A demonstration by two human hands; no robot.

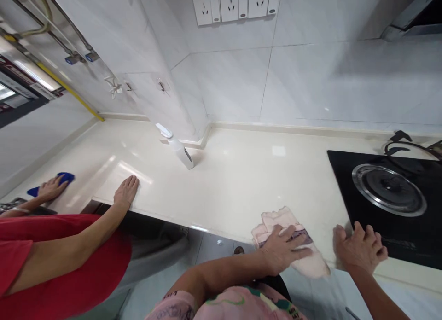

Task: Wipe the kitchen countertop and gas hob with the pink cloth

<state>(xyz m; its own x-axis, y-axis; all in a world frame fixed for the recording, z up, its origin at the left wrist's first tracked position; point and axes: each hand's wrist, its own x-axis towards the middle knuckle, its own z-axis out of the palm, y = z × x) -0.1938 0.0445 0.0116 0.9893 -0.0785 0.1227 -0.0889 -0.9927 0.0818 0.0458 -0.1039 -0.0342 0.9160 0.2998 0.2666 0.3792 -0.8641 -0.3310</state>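
My left hand (pixel 281 252) lies with spread fingers on a pale pink cloth (pixel 281 217) with a darker band. The cloth rests on the cream countertop (pixel 228 191), partly hanging over its front edge. The palm presses on it, and part of the cloth is hidden under the hand. To the right, my right hand (pixel 361 246) leans at the counter's front edge by the corner of the black glass cooktop (pixel 345 191). Its fingers are bent but apart, with nothing in them. A white spray bottle (pixel 181 153) stands farther back on the left.
At the left, a co-worker in red (pixel 69 264) has one hand on a blue cloth (pixel 67 177) and the other flat on the counter. Tiled wall with sockets (pixel 229 4) rises behind. A black pan support (pixel 400 136) sits at the cooktop's back; a range hood (pixel 410 23) juts out above.
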